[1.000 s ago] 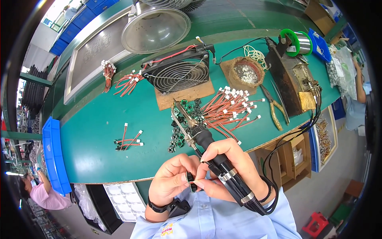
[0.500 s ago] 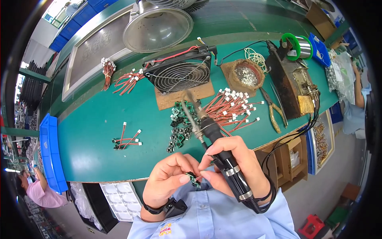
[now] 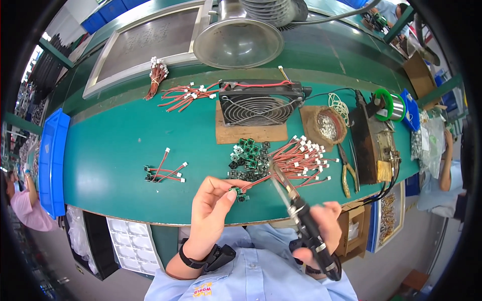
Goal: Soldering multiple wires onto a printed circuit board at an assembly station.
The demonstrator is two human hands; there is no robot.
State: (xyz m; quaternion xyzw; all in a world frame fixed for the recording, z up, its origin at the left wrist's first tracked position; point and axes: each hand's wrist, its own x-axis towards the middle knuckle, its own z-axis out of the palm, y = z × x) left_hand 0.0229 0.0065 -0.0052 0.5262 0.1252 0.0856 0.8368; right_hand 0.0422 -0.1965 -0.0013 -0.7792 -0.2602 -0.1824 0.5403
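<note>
My left hand (image 3: 210,204) pinches a small green circuit board (image 3: 242,197) between thumb and fingers near the table's front edge. Red-brown wires run from it toward the right-hand pile. My right hand (image 3: 329,220), smeared by motion, grips a black soldering iron (image 3: 310,226) with metal bands. Its two long metal tips slant up and left, apart from the board. Just beyond lie loose green boards (image 3: 247,145) and small black parts (image 3: 251,173). Beside them spreads a heap of wire leads (image 3: 296,159) with white connectors. Several wired boards (image 3: 163,175) rest farther left.
A fan (image 3: 260,108) stands on a wooden board behind the parts. To its right are a pot of solder scraps (image 3: 326,126), pliers (image 3: 347,175), a soldering station (image 3: 369,150) and a solder spool (image 3: 390,105). A blue bin (image 3: 51,163) edges the left; a metal hood (image 3: 238,44) hangs behind.
My hands have separated: the right hand moved right and down with the soldering iron, away from the board. My left hand still holds the board, now slightly farther forward. The view has shifted.
</note>
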